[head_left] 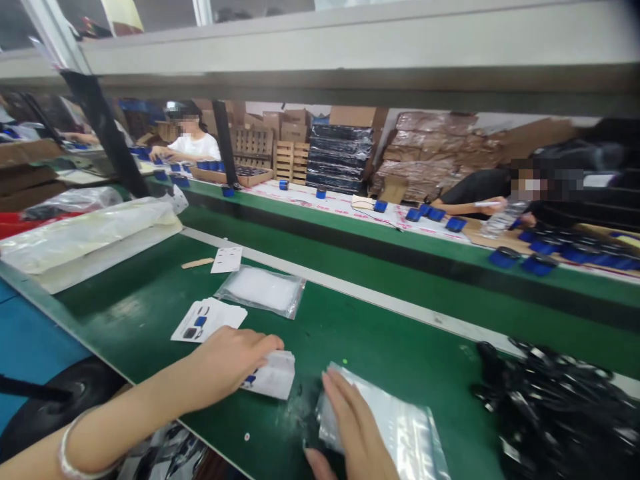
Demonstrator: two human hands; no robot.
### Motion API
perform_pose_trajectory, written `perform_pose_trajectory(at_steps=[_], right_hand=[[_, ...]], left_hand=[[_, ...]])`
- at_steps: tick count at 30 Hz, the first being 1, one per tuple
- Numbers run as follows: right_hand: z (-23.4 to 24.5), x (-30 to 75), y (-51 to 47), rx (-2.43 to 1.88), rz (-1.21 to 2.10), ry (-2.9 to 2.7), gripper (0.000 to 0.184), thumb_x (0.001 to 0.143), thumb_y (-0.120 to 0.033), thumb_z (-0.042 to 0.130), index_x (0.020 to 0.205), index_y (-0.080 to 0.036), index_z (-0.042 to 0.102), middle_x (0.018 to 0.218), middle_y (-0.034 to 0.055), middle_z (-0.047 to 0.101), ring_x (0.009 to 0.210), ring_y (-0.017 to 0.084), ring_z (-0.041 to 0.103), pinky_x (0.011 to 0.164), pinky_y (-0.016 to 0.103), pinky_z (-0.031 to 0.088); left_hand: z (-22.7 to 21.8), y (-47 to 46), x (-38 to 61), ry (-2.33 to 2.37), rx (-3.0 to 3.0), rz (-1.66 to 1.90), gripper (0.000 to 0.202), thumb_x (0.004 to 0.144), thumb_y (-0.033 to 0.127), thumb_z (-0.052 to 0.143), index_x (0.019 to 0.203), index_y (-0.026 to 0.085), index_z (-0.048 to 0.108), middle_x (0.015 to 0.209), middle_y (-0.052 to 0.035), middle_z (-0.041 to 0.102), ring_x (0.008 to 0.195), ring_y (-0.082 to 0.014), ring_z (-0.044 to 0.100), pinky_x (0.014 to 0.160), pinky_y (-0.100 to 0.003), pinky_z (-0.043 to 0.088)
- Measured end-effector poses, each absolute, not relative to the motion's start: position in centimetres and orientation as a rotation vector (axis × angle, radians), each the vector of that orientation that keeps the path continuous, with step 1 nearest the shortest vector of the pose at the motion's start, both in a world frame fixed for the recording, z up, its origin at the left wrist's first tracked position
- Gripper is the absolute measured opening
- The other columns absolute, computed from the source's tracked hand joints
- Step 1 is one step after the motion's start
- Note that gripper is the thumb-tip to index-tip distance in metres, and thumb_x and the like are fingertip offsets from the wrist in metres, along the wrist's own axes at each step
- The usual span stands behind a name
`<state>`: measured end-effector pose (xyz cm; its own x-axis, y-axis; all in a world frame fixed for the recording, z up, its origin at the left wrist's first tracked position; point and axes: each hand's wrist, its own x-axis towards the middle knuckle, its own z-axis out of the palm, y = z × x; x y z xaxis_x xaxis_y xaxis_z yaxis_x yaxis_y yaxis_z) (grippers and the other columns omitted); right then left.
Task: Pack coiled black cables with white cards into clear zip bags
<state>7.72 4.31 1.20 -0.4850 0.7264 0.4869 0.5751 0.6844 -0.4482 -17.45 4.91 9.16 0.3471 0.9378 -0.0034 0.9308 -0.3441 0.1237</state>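
My left hand (235, 363) is closed over a small stack of white printed leaflets (277, 377), fingers curled at its upper edge. A second fanned stack of leaflets (213, 317), showing pictures of blue and black devices, lies just beyond my left wrist. My right hand (357, 427) rests on a pile of clear plastic bags (405, 427), fingers stretched out and thumb apart. Farther back sits a clear bag with white contents (263, 288). Beside it are a white card (227, 260) and a thin wooden stick (197, 263).
A heap of black cables (560, 413) covers the right of the green table (400, 340). Plastic-wrapped material (95, 230) lies at the left. Across a raised divider, blue items (455, 224) line another bench, where two people (195, 143) work. A shelf beam (320, 60) spans overhead.
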Motion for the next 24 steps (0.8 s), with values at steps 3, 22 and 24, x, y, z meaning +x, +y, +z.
perform_pose_trajectory(at_steps=[3,22,24], right_hand=[[0.8,5.9,4.3,-1.047,0.427,-2.150,0.077,0.074,-0.005,0.050,0.145,-0.022,0.026,0.139,0.0082,0.049,0.122,0.030,0.051,0.094,0.045,0.051],[-0.9,2.4,2.8,-1.051,1.044,-1.694,0.020,0.082,-0.021,0.052,0.102,-0.024,0.055,0.080,0.0007,0.069,0.071,0.016,0.068,0.067,0.021,0.051],[-1.3,2.1,2.4,-1.004,1.036,-1.645,0.035,0.079,-0.018,0.054,0.113,-0.024,0.051,0.090,0.0015,0.069,0.082,0.016,0.068,0.076,0.022,0.051]], left_hand=[[9.1,5.1,-16.1,1.641,2.458,0.130,0.022,0.089,0.017,0.045,0.107,0.027,0.054,0.086,0.0005,0.071,0.073,-0.0215,0.068,0.060,-0.028,0.041],[1.5,-1.0,-12.0,1.438,0.961,1.848,0.031,0.084,0.051,0.055,0.109,0.032,0.057,0.080,0.0044,0.069,0.082,-0.0150,0.064,0.095,-0.030,0.046],[1.5,-0.8,-11.4,1.474,0.873,1.857,0.027,0.083,0.049,0.059,0.103,0.032,0.057,0.067,0.0076,0.066,0.073,-0.0127,0.065,0.093,-0.029,0.048]])
